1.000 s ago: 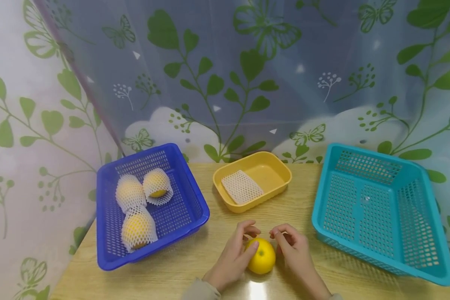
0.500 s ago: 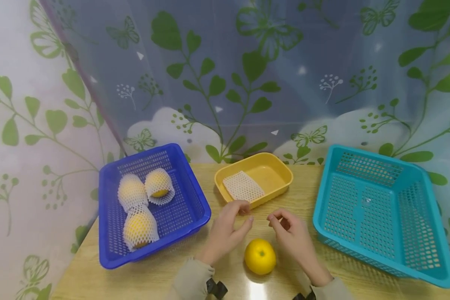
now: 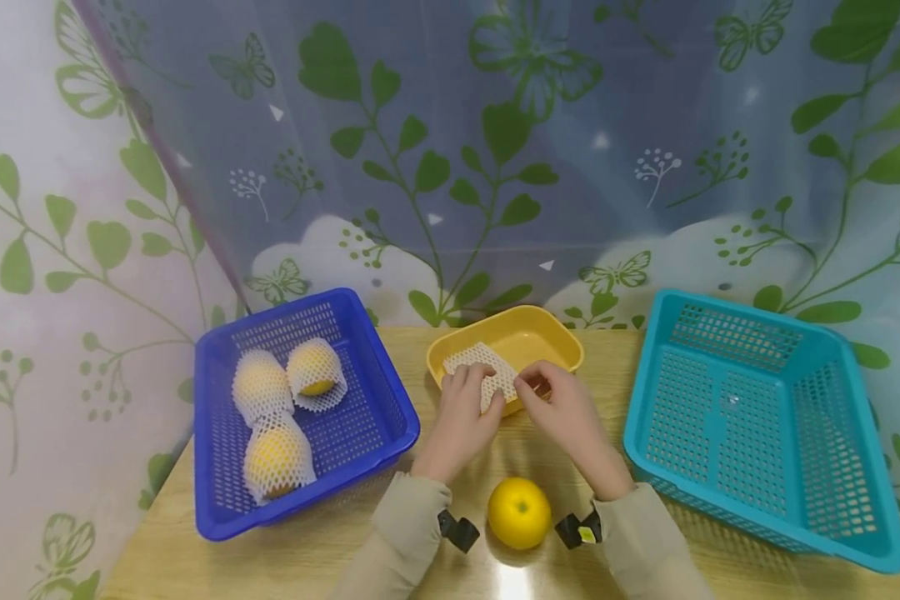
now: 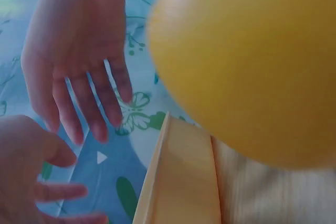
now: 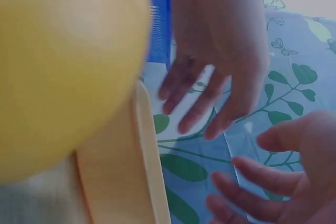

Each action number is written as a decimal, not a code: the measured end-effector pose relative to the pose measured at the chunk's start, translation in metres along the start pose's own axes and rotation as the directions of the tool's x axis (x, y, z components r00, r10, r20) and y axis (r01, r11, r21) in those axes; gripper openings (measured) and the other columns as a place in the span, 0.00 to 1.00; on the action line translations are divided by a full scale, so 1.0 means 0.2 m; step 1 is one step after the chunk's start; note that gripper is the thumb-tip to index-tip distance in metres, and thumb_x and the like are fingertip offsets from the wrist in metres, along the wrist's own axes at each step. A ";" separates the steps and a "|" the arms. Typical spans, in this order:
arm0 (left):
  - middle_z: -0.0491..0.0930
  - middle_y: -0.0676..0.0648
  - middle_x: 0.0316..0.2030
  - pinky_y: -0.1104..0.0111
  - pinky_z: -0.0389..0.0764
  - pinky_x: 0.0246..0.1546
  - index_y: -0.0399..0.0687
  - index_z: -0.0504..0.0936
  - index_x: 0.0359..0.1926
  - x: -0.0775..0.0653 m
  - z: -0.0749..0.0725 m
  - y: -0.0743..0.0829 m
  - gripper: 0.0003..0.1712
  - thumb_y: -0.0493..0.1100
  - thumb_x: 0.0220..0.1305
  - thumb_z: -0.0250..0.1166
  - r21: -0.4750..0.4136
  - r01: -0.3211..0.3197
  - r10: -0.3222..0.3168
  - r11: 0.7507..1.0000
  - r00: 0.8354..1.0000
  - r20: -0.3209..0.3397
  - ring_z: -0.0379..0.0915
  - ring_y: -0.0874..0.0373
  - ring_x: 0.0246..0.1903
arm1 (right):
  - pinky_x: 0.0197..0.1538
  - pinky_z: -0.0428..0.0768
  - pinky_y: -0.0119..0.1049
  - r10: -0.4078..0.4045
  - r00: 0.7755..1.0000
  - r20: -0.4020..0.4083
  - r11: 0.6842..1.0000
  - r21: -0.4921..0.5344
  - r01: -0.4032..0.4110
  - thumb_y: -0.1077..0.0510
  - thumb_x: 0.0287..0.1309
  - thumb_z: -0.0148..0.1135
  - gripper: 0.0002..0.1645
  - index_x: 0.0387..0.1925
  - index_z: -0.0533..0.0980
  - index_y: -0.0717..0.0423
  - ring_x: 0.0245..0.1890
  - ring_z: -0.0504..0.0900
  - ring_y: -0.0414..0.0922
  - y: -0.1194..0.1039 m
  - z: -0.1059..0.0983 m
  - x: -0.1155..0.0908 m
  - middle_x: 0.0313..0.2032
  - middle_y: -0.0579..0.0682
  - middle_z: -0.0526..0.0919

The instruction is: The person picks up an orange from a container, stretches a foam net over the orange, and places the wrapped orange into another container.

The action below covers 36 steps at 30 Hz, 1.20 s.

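Observation:
A round yellow fruit (image 3: 520, 512), looking like an orange with a green stem end, rests on the table between the forearms; it fills much of both wrist views. Beyond it, my left hand (image 3: 457, 425) hovers over the near side of the yellow tray (image 3: 551, 337), its fingers relaxed. White foam net sleeves (image 3: 491, 360) lie flat in that tray, partly hidden by this hand. My right hand (image 3: 566, 417) is at the tray's near right rim, fingers bent toward the sleeves. Both wrist views show the two hands with fingers apart and nothing between them.
At left stands a blue basket (image 3: 397, 400) with three fruits in foam nets (image 3: 273, 454). A teal basket (image 3: 750, 533) stands at right. Behind the wooden table (image 3: 435, 575) hangs a leaf-patterned curtain (image 3: 450, 125).
The left hand has let go of the fruit, and both hands have moved forward from it to the yellow tray. The fruit stays where it was on the table.

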<state>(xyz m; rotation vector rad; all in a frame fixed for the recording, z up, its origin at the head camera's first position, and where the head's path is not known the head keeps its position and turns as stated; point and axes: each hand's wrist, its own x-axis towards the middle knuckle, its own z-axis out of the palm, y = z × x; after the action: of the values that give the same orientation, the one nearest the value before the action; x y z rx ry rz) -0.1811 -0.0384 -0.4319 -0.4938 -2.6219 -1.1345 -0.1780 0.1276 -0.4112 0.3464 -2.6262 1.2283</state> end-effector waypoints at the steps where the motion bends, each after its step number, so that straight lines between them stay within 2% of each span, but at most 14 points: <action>1: 0.72 0.37 0.51 0.53 0.71 0.49 0.39 0.73 0.57 0.02 0.01 0.00 0.18 0.43 0.70 0.56 -0.031 0.040 -0.040 0.999 0.999 0.016 0.65 0.41 0.50 | 0.43 0.80 0.46 0.000 1.000 0.017 1.000 -0.010 0.000 0.57 0.65 0.61 0.09 0.41 0.80 0.59 0.36 0.80 0.49 0.00 0.00 0.02 0.35 0.52 0.83; 4: 0.65 0.33 0.59 0.49 0.68 0.54 0.36 0.68 0.63 0.07 0.02 0.00 0.24 0.43 0.70 0.55 -0.079 0.147 -0.141 0.986 0.987 0.072 0.60 0.37 0.55 | 0.48 0.79 0.50 0.019 0.996 0.083 0.999 -0.031 -0.017 0.57 0.65 0.59 0.14 0.46 0.78 0.63 0.41 0.80 0.55 0.00 0.01 0.08 0.40 0.58 0.82; 7: 0.59 0.28 0.64 0.45 0.66 0.58 0.34 0.63 0.67 0.11 0.03 0.00 0.28 0.43 0.71 0.54 -0.087 0.211 -0.200 0.974 0.972 0.122 0.56 0.32 0.59 | 0.51 0.77 0.53 0.037 0.987 0.159 0.998 -0.062 -0.027 0.58 0.66 0.56 0.19 0.52 0.75 0.69 0.47 0.79 0.61 0.01 0.02 0.14 0.46 0.65 0.80; 14: 0.48 0.23 0.69 0.41 0.61 0.63 0.32 0.57 0.71 0.18 0.05 -0.04 0.32 0.45 0.73 0.51 -0.066 0.347 -0.326 0.935 0.919 0.223 0.49 0.25 0.65 | 0.58 0.73 0.55 0.124 0.941 0.314 0.986 -0.145 -0.082 0.59 0.66 0.52 0.25 0.59 0.70 0.73 0.57 0.74 0.64 0.00 0.05 0.29 0.56 0.70 0.76; 18: 0.39 0.22 0.72 0.39 0.52 0.67 0.31 0.54 0.73 0.21 0.07 -0.07 0.36 0.47 0.73 0.50 -0.093 0.415 -0.378 0.905 0.886 0.268 0.35 0.21 0.69 | 0.59 0.73 0.54 0.170 0.916 0.363 0.980 -0.162 -0.118 0.60 0.64 0.51 0.27 0.59 0.69 0.73 0.58 0.74 0.63 0.01 0.07 0.37 0.57 0.70 0.75; 21: 0.37 0.22 0.73 0.38 0.48 0.68 0.32 0.53 0.74 0.23 0.08 -0.08 0.37 0.49 0.74 0.49 -0.113 0.455 -0.409 0.883 0.865 0.291 0.29 0.20 0.69 | 0.55 0.74 0.52 0.210 0.892 0.400 0.974 -0.162 -0.156 0.62 0.59 0.50 0.29 0.60 0.68 0.74 0.52 0.76 0.60 0.03 0.09 0.42 0.57 0.69 0.75; 24: 0.39 0.21 0.72 0.38 0.47 0.68 0.30 0.53 0.73 0.25 0.08 -0.08 0.38 0.50 0.72 0.48 -0.101 0.472 -0.426 0.876 0.855 0.297 0.30 0.19 0.68 | 0.54 0.74 0.51 0.249 0.867 0.432 0.967 -0.169 -0.193 0.63 0.57 0.50 0.31 0.61 0.67 0.74 0.50 0.75 0.58 0.06 0.12 0.45 0.59 0.68 0.73; 28: 0.41 0.22 0.72 0.37 0.44 0.68 0.30 0.51 0.74 0.27 0.08 -0.08 0.39 0.50 0.72 0.47 -0.084 0.495 -0.451 0.865 0.839 0.304 0.29 0.19 0.68 | 0.61 0.71 0.52 0.300 0.837 0.458 0.952 -0.199 -0.232 0.63 0.58 0.51 0.32 0.63 0.65 0.74 0.60 0.71 0.60 0.11 0.14 0.47 0.63 0.69 0.69; 31: 0.38 0.23 0.73 0.37 0.44 0.68 0.32 0.48 0.75 0.28 0.09 -0.08 0.40 0.51 0.74 0.47 -0.079 0.528 -0.483 0.846 0.820 0.308 0.28 0.21 0.69 | 0.63 0.70 0.53 0.328 0.816 0.475 0.943 -0.217 -0.253 0.61 0.60 0.53 0.33 0.64 0.64 0.75 0.63 0.69 0.62 0.14 0.15 0.48 0.64 0.70 0.68; 33: 0.38 0.22 0.72 0.37 0.45 0.68 0.33 0.49 0.76 0.29 0.10 -0.09 0.40 0.52 0.73 0.47 -0.070 0.540 -0.499 0.839 0.814 0.299 0.30 0.21 0.70 | 0.61 0.71 0.51 0.341 0.813 0.473 0.938 -0.229 -0.260 0.61 0.60 0.54 0.32 0.63 0.65 0.75 0.61 0.71 0.60 0.17 0.16 0.49 0.63 0.69 0.69; 34: 0.38 0.21 0.72 0.37 0.47 0.67 0.33 0.48 0.76 0.30 0.10 -0.09 0.40 0.53 0.73 0.47 -0.061 0.546 -0.507 0.836 0.810 0.295 0.32 0.21 0.70 | 0.58 0.73 0.49 0.342 0.814 0.469 0.938 -0.228 -0.262 0.61 0.60 0.54 0.29 0.60 0.67 0.74 0.56 0.74 0.59 0.18 0.17 0.49 0.59 0.69 0.72; 36: 0.40 0.20 0.71 0.37 0.51 0.66 0.34 0.49 0.76 0.31 0.11 -0.10 0.40 0.53 0.72 0.47 -0.044 0.561 -0.528 0.827 0.801 0.283 0.36 0.22 0.69 | 0.45 0.75 0.43 0.347 0.817 0.462 0.937 -0.214 -0.277 0.62 0.58 0.53 0.19 0.48 0.71 0.72 0.41 0.75 0.53 0.20 0.18 0.50 0.44 0.65 0.76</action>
<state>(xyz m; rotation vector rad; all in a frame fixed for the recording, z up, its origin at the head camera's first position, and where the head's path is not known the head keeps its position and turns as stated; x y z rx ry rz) -0.2475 -0.0215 -0.4372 0.1359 -3.0428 -1.4934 -0.2885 0.1123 -0.4326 0.2298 -3.3053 1.1568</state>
